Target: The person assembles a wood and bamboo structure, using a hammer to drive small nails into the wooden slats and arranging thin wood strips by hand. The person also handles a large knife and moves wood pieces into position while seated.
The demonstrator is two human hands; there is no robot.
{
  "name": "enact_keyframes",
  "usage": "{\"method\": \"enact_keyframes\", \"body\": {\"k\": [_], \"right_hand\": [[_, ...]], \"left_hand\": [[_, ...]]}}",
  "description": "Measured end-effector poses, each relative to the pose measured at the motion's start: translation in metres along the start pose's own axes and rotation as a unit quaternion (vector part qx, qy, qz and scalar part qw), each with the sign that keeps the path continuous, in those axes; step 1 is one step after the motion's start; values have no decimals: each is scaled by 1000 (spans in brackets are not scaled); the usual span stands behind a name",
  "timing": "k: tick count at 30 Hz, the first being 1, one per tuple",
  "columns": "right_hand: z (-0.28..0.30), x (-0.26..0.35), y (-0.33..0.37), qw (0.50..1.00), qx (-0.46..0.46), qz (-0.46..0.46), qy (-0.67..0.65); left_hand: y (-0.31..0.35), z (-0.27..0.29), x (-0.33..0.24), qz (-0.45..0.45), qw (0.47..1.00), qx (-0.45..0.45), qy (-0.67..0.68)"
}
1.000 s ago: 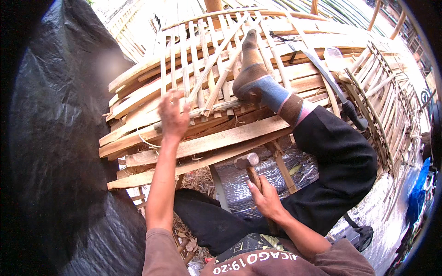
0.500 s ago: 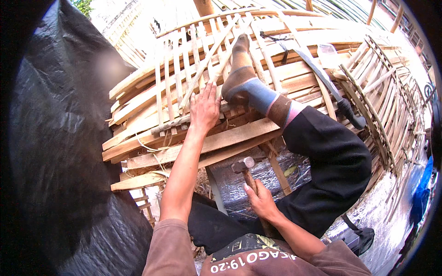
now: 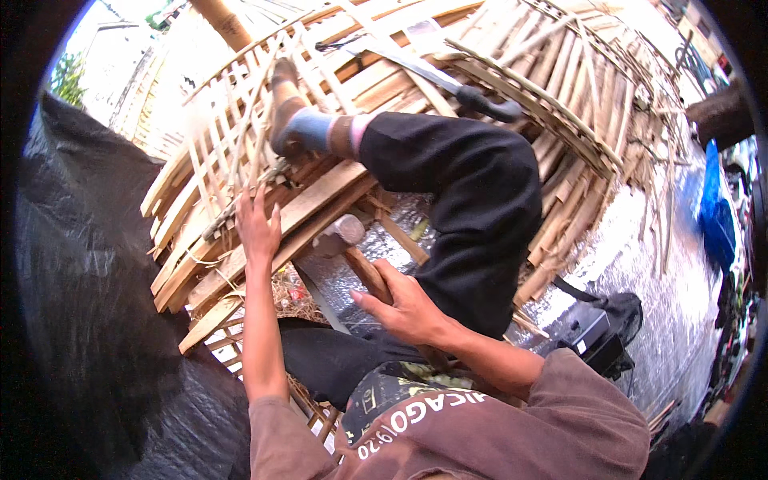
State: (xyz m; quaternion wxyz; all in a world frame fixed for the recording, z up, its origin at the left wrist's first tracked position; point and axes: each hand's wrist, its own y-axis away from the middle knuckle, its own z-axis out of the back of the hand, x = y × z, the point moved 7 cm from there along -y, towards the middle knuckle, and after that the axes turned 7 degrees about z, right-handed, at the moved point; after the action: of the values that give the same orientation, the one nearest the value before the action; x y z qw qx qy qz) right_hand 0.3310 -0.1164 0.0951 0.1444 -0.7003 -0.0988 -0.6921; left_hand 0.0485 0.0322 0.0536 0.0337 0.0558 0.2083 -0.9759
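My right hand (image 3: pixel 410 310) is wrapped round the wooden handle of a hammer (image 3: pixel 366 272). The metal head points up and away from me, over the gap between the planks and my lap. At the near edge of a slatted wooden frame (image 3: pixel 228 152), my left hand (image 3: pixel 258 228) has its fingers stretched out, their tips at the frame's near bar. It holds nothing that I can see. My socked foot (image 3: pixel 290 120) presses on the frame, which lies on a stack of pale wooden planks (image 3: pixel 308 210).
A long knife (image 3: pixel 432 74) with a dark handle lies across the planks. To the right leans another slatted panel (image 3: pixel 552 88), over shiny foil sheeting (image 3: pixel 640 320). A black bag (image 3: pixel 600 328) sits at my right. Black plastic sheeting (image 3: pixel 96 280) hangs at the left.
The whole view has turned, so the frame and planks sit further left. My left hand has shifted from over the slats to the near bar. The hammer looks nearer and slightly raised.
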Motion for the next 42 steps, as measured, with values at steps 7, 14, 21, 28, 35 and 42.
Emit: {"method": "enact_keyframes", "body": {"k": [7, 14, 21, 28, 35, 42], "right_hand": [[86, 84, 68, 989, -31, 107, -98], [228, 60, 110, 932, -345, 94, -55], [314, -48, 77, 816, -420, 14, 396], [337, -105, 66, 788, -355, -11, 503], [340, -112, 78, 772, -387, 52, 502], [334, 49, -106, 792, -268, 144, 529]], "left_hand": [[148, -6, -18, 26, 989, 69, 126], [236, -7, -40, 146, 956, 70, 244], [189, 25, -36, 145, 957, 44, 246], [157, 60, -14, 203, 950, 6, 238], [159, 40, -37, 238, 938, 50, 246], [183, 12, -71, 275, 907, 22, 319]]}}
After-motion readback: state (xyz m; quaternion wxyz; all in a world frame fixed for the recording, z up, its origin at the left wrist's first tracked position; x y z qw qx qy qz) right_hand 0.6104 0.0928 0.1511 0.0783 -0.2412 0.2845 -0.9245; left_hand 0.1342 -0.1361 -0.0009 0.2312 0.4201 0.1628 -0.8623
